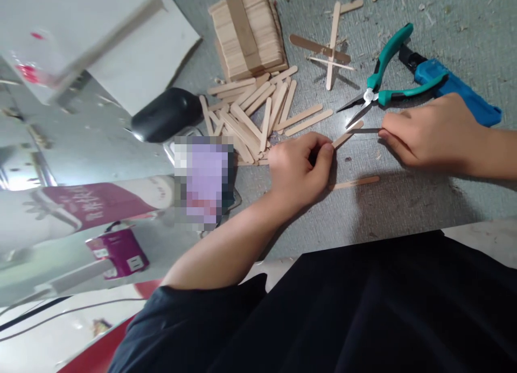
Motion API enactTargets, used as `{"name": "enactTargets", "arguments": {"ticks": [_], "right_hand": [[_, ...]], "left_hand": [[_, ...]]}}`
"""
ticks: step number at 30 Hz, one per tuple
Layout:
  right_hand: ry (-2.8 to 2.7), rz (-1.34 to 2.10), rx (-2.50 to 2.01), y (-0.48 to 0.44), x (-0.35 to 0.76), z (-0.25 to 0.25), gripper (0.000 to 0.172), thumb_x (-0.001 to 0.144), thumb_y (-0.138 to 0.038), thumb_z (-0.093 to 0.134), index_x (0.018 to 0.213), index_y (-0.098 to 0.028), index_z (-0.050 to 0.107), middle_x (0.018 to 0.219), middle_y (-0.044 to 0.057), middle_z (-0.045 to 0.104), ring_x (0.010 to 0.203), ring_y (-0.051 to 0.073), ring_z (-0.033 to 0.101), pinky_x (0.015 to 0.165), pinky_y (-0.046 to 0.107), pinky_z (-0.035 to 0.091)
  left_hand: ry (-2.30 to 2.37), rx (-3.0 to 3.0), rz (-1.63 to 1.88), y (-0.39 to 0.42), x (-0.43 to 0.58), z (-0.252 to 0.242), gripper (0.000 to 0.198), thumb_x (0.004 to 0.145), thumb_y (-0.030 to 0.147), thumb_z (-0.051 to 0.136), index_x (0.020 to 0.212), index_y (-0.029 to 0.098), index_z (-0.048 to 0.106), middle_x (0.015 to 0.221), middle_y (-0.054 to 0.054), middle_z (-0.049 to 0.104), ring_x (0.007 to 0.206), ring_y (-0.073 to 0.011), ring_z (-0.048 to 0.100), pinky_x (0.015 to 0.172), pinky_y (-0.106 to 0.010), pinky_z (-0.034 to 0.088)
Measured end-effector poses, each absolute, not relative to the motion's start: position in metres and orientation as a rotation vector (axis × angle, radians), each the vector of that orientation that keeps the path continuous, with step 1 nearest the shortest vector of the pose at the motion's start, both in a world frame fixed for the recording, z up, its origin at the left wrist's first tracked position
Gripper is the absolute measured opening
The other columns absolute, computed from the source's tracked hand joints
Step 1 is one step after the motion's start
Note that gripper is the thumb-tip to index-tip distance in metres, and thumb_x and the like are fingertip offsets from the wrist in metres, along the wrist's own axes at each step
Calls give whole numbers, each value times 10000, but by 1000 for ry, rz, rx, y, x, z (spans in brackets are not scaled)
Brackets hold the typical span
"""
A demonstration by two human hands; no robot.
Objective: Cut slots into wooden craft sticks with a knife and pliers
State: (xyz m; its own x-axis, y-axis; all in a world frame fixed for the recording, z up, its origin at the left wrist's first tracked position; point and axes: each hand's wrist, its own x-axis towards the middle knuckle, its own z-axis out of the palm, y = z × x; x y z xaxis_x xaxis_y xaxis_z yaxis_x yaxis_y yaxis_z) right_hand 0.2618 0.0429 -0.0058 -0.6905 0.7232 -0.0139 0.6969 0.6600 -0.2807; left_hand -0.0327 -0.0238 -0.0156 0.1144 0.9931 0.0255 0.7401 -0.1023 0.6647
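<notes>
My left hand (297, 163) is closed on one end of a wooden craft stick (341, 142), pinning it low over the table. In my right hand (432, 133) is a thin, flat grey metal strip (365, 131), perhaps a blade or file; its handle end is hidden in my fingers. The strip's tip meets the craft stick near its free end. Just beyond are needle-nose pliers (369, 96) with green handles, their jaws apart. Another craft stick (357, 183) lies nearer my body, partly behind my left hand.
A banded bundle of craft sticks (262, 34) stands behind a loose pile of sticks (246, 114). Crossed sticks (332, 50) and a blue-handled tool (464, 88) lie farther back. Leftward are a black mouse-shaped object (167, 113), a paper cup (100, 203) and a purple box (121, 252).
</notes>
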Motion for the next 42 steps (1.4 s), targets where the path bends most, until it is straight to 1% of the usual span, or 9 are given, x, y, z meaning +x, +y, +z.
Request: {"name": "enactTargets", "arguments": {"ticks": [7,12,16,20,25,32,34,37,42], "right_hand": [[-2768,142,-1108,40,262,-13,611,1263,-537,290,1005,-218,743,782,66,735,614,194,492,664,404,133],[-2493,407,-937,47,265,-14,579,1302,-541,305,1120,-233,760,988,81,828,840,223,718,725,394,380],[-2375,635,-937,50,267,-10,600,1281,-652,290,1114,-295,743,999,96,793,955,287,753,853,447,532],[-2274,683,-916,49,266,-14,644,1237,-763,314,1072,-308,740,927,86,743,882,301,719,832,483,564],[-2190,730,-937,47,259,-11,522,1256,-665,424,1048,-289,720,960,83,724,898,285,702,899,471,571],[-1926,1178,-1227,38,234,12,705,1187,-902,472,966,-281,723,778,-6,513,742,209,481,713,377,390],[-1893,1274,-1190,37,226,17,733,1163,-937,489,941,-276,716,788,-5,508,743,202,451,696,372,365],[-1910,1450,-1044,37,221,22,660,1143,-872,647,894,-261,667,802,-11,535,725,173,427,694,353,375],[-1607,2245,-841,33,227,21,640,1080,-800,825,873,-267,536,682,-74,538,533,99,440,507,257,324]], "left_hand": [[1711,1830,650,-23,-29,-17,227,999,413,731,845,246,732,668,9,701,628,-174,609,648,-364,389],[1451,1467,898,-25,-25,-23,326,1148,601,657,1022,306,599,633,51,642,531,-165,596,563,-345,435],[1229,1160,984,-23,-16,-21,508,1106,799,723,1107,332,523,639,64,687,447,-161,562,476,-342,404],[1132,1078,1028,-20,-9,-19,496,1067,728,796,1169,325,523,649,65,737,434,-159,587,472,-326,425],[1042,1074,1067,-19,-6,-24,382,1083,560,770,1228,308,522,658,64,774,422,-154,598,450,-299,448],[1031,932,1096,-18,-3,-23,348,981,364,765,1087,306,439,879,-5,891,551,-144,779,493,-262,537],[1013,900,1122,-17,-3,-22,354,948,349,752,1052,312,416,871,18,873,478,-112,695,457,-259,475],[930,927,1163,-14,-5,-23,357,892,331,750,1035,323,423,619,128,641,406,-82,441,443,-256,332],[874,849,1111,-11,-10,-21,368,844,359,753,1128,316,523,575,154,408,460,-99,268,479,-278,221]]}}
